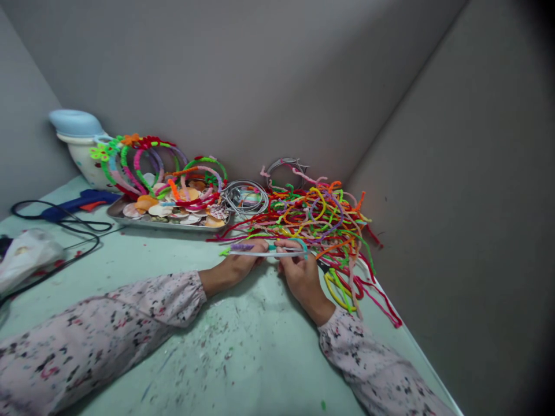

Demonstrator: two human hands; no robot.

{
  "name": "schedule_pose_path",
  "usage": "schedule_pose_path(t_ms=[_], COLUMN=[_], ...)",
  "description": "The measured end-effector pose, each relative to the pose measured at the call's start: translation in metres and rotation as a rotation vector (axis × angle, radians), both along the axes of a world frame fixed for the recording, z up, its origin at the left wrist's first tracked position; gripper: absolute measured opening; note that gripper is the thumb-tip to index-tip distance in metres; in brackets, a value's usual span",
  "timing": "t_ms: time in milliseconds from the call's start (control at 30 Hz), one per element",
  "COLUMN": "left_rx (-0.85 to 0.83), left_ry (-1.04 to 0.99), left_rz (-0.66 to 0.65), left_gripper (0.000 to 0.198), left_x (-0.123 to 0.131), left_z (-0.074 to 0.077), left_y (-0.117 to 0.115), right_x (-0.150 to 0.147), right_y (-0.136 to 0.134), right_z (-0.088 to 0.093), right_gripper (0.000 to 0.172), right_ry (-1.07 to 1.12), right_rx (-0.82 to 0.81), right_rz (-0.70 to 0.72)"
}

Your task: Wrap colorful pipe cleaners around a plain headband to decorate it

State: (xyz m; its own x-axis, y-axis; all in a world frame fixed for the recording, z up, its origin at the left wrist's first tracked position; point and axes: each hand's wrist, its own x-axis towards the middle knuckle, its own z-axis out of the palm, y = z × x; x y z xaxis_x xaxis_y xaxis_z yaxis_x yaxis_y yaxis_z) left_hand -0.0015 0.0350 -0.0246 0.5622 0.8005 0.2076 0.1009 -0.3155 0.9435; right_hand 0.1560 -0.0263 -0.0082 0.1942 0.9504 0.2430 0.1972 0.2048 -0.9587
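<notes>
My left hand (243,261) is closed round a thin grey hoop (286,253), seen almost edge-on just above the table. Purple pipe cleaner (241,247) wraps part of this hoop, with a bright green bit at its left end. A short teal stretch shows between my hands. My right hand (302,280) pinches at a teal pipe cleaner (302,244), whose loop arches over the fingers; the exact fingertip contact is partly hidden. Just right of that hand, yellow-handled scissors (338,289) lie under the edge of a tangled pile of coloured pipe cleaners (316,214).
A metal tray (173,225) holds shells and several wrapped hoops (143,167). Bare grey hoops (247,198) lie beside it. At left are a blue glue gun (78,203) with black cord, a blue-lidded container (80,144) and a white plastic bag (30,257). Walls enclose the table.
</notes>
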Motion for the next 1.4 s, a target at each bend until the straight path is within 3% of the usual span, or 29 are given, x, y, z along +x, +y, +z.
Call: schedule_pose_path(t_ms=[200, 367, 667, 1000, 1267, 1400], left_rx=[0.109, 0.082, 0.042, 0.15, 0.016, 0.01], left_ry=[0.053, -0.005, -0.022, -0.035, -0.02, -0.005], left_rz=[-0.064, -0.053, -0.041, -0.116, -0.003, 0.024], left_gripper=[0.032, 0.035, 0.035, 0.039, 0.035, 0.035], left_x=[-0.001, 0.002, 0.002, 0.003, 0.005, 0.004], left_z=[0.014, 0.024, 0.021, 0.026, 0.011, 0.013], left_y=[-0.005, -0.011, -0.011, -0.012, -0.004, -0.004], right_x=[0.0, 0.001, 0.002, 0.003, 0.001, 0.001], right_y=[0.002, 0.0, -0.001, 0.002, -0.002, -0.001], right_z=[0.004, 0.005, 0.004, 0.004, 0.006, 0.003], right_gripper=[0.026, 0.026, 0.026, 0.026, 0.025, 0.026], right_ry=[0.045, 0.013, -0.063, 0.001, -0.051, -0.085], right_rx=[-0.058, -0.061, -0.04, -0.091, -0.053, -0.028], right_rz=[0.059, 0.067, 0.026, 0.057, -0.004, -0.007])
